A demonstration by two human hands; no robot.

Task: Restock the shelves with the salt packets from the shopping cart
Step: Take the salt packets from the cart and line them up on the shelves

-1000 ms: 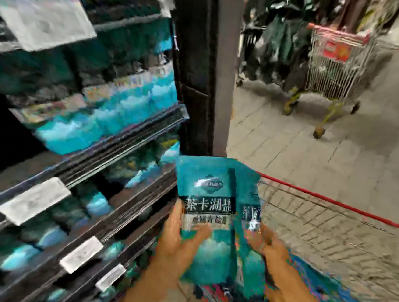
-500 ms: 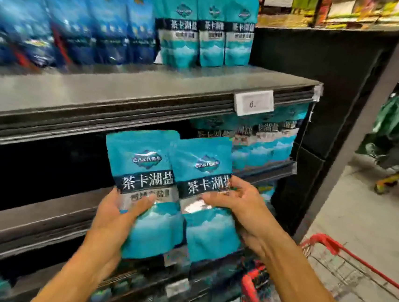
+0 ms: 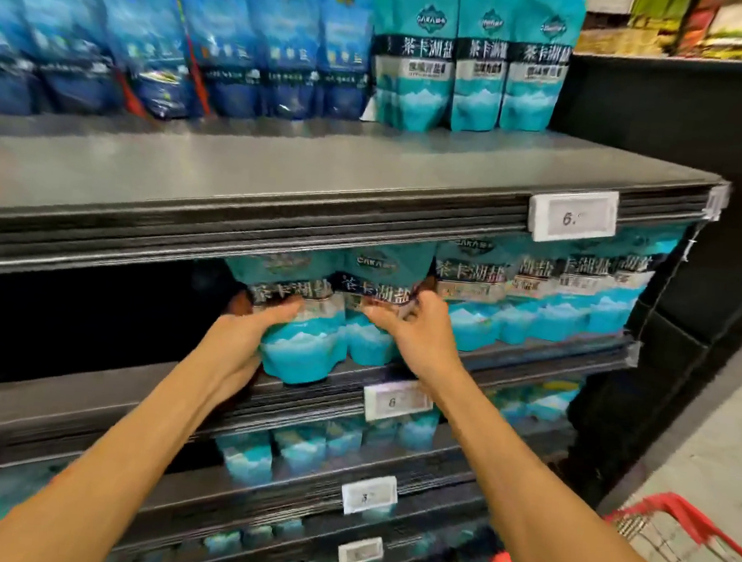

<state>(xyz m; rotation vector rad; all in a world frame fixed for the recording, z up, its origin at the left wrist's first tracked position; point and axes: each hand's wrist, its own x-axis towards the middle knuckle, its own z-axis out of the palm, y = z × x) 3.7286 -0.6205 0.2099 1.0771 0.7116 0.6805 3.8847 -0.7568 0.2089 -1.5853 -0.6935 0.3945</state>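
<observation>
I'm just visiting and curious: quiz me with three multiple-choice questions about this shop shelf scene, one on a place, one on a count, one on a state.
1. Where are the two teal plastic salt packets in the hands going?
A. top shelf
B. second shelf down, left of the teal row
C. the cart

2. How many teal salt packets front the grey metal top shelf?
A. one
B. three
C. six

3. What is the left hand doing?
A. gripping a packet
B. hanging idle
C. holding a price tag

Answers: 1 B, they sit at that shelf's edge beside the shelved teal row. 2 B, three stand side by side. 3 A, its fingers curl round the packet; the right hand grips the other.
</observation>
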